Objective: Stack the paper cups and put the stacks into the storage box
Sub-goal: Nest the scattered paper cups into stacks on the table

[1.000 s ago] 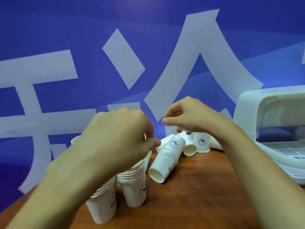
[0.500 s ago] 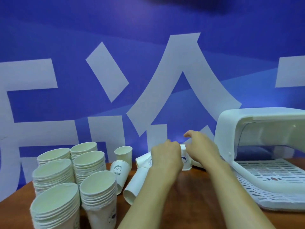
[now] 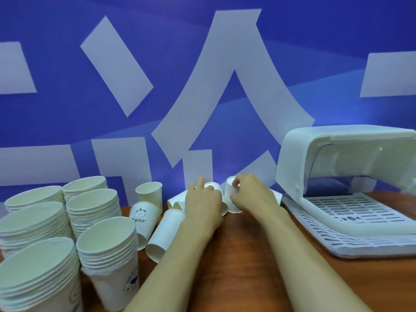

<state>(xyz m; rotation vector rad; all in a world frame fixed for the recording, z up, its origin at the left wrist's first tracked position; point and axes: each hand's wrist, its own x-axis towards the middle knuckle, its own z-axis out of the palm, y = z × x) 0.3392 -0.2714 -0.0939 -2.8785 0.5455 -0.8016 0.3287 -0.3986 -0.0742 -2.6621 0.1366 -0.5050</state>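
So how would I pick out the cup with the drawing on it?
Start at the cluster of tall cup stacks on the left of the wooden table. Just right of them, in front of a lone upright cup, sits a single tilted cup. It carries a little bear face with the word "bear" underneath; the cup lying beside it is plain white.

Blue wall (image 3: 67, 19) with large white lettering (image 3: 225, 86), reddish-brown wooden table (image 3: 236, 255), soft even light

Right hand (image 3: 252, 197) now grips an inverted cup (image 3: 229, 199).
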